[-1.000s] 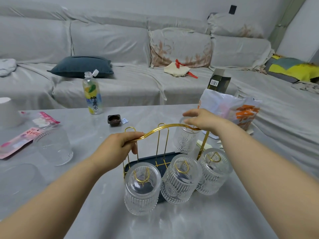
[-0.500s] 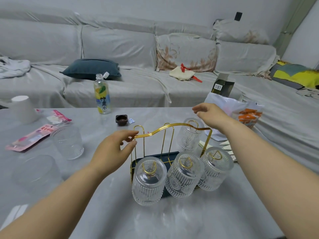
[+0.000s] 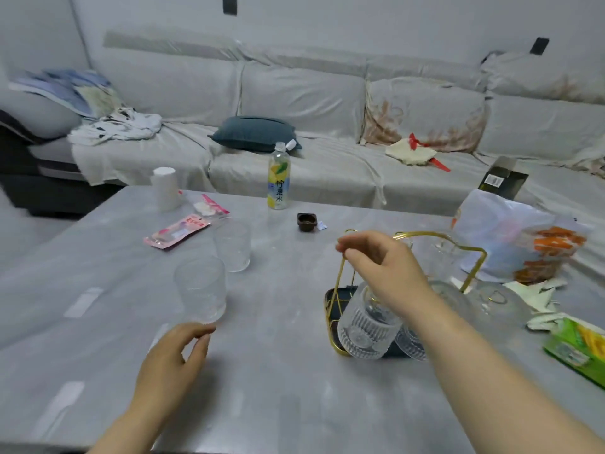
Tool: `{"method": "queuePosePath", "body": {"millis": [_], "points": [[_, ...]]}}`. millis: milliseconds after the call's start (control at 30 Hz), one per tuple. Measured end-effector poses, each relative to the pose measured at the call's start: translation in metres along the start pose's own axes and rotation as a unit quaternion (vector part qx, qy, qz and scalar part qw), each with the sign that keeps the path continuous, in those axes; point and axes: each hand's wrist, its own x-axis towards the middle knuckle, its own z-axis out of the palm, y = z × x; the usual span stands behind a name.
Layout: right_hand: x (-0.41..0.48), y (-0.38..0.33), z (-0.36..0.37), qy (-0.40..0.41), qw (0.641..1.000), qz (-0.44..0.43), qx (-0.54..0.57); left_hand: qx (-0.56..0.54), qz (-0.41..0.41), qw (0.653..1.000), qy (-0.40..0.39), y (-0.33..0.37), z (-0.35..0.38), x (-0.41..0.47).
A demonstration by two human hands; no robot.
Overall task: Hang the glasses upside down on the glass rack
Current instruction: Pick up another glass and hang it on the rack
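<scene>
The gold wire glass rack (image 3: pixel 474 268) with a dark tray stands on the grey table (image 3: pixel 294 371) at the right. Several ribbed glasses hang on it upside down; the nearest (image 3: pixel 365 329) is at its front left. Two loose glasses stand upright to the left, a near one (image 3: pixel 200 290) and a far one (image 3: pixel 233 245). My left hand (image 3: pixel 175 358) is open, fingertips just below the near glass's base. My right hand (image 3: pixel 379 267) is over the rack, fingers pinched at the left bend of its handle and hiding it.
A lemon drink bottle (image 3: pixel 278 181), a small brown cup (image 3: pixel 307 221), pink packets (image 3: pixel 176 231) and a white paper cup (image 3: pixel 163 191) lie at the back. A plastic bag (image 3: pixel 501 231) and a green packet (image 3: pixel 579 348) sit to the right. A grey sofa (image 3: pixel 327 103) runs behind.
The view has swung left. My left hand let go of the rack handle and dropped down-left to the near loose glass. My right hand crossed from the rack's right end to its left bend.
</scene>
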Motion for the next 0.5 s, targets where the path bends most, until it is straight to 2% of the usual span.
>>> {"method": "queuePosePath", "body": {"millis": [167,333,500], "points": [[-0.001,0.017,0.09,-0.065,0.996,0.045,0.051,0.12,-0.067,0.99,0.036,-0.051,-0.031,0.015],[0.007,0.069,0.165,-0.144,0.98,0.135,-0.038,0.213,-0.094,0.972,-0.02,-0.075,-0.022,0.031],[0.031,0.088,0.212,-0.141,0.976,0.123,-0.112,0.278,-0.085,0.956,-0.039,-0.087,-0.013,0.036]]}}
